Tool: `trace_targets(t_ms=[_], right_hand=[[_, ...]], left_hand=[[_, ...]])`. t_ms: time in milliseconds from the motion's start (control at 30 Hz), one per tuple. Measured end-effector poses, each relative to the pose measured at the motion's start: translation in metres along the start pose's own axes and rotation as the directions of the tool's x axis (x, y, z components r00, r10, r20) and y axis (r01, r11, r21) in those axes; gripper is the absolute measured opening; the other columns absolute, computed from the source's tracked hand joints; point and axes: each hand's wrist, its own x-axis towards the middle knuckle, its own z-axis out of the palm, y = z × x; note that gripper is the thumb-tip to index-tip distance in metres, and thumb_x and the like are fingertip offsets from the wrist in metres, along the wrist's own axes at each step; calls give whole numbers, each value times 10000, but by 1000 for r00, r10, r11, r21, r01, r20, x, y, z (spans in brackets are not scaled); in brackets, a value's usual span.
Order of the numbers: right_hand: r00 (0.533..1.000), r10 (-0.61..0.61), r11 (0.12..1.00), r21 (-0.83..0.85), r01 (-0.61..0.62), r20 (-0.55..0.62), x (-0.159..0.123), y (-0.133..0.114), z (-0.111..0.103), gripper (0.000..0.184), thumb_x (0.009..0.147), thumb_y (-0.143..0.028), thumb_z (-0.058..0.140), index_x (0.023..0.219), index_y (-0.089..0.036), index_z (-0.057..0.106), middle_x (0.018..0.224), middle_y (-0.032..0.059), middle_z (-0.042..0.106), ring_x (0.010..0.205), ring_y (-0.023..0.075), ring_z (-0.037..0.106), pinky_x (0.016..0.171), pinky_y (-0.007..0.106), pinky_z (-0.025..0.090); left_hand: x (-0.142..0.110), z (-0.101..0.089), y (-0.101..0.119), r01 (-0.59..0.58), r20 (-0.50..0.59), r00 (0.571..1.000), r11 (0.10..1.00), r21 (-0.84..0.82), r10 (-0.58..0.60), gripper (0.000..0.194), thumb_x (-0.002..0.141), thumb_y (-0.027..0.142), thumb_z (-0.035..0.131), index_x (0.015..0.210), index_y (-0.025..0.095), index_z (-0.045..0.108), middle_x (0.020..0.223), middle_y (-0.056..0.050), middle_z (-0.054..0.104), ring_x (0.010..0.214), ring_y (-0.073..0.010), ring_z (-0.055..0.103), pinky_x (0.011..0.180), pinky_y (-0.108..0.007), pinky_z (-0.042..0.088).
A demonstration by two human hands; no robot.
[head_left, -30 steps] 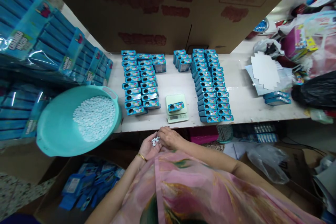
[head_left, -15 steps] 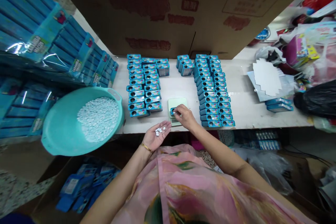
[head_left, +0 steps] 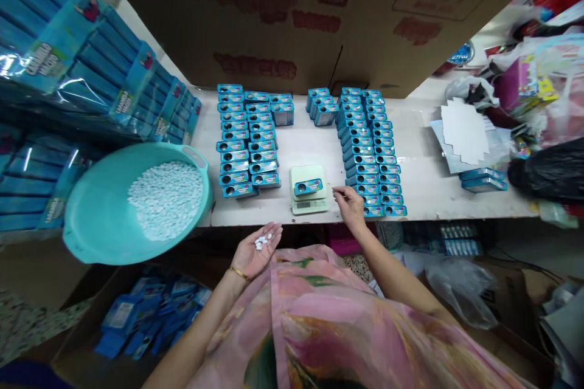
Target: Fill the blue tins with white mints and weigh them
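My left hand (head_left: 255, 250) lies palm up in front of the table edge, with several small white candies (head_left: 262, 241) resting in it. Just right of the scale, my right hand (head_left: 351, 206) hovers with thumb and forefinger drawn together; anything between them is too small to make out. On the pale green digital scale (head_left: 309, 205) stands a blue tin (head_left: 314, 186) with a dark round opening on its top. To the left, a turquoise basin (head_left: 104, 219) holds a heap of the same white candies (head_left: 166, 200).
Rows of blue tins stand on the left (head_left: 236, 177) and right (head_left: 365, 168) of the white table (head_left: 305, 143). A large cardboard box (head_left: 274, 24) closes off the back. Wrapped blue packs (head_left: 100, 67) are stacked at left; white card (head_left: 463, 130) and bags lie at right.
My right hand went from beside my left palm to the tin's opening on the scale, then moved off to the right. My left hand reached toward the scale and drew back, still holding candies.
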Motion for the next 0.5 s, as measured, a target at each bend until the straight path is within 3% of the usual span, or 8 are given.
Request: trace_targets(t_ms=[200,500], right_hand=[[1000,4,1000,1,-4,-22,2,9,-4,239,736,-244,510,957,-178,569,888,46,548,760,128,539,627,258,484],[976,-147,983,-85,162,161,15,5,11,461,718,-260,553,1161,-219,433,1132,84,445,995,181,463,774,324,453]], left_hand=[[-1,0,1,0,-30,1000,1000,5,0,280,795,70,355,956,59,584,903,-164,647,900,-222,597,726,-316,523],[0,-3,5,-24,-18,1000,1000,-9,24,275,788,57,358,961,54,571,926,-166,641,918,-228,589,746,-320,518]])
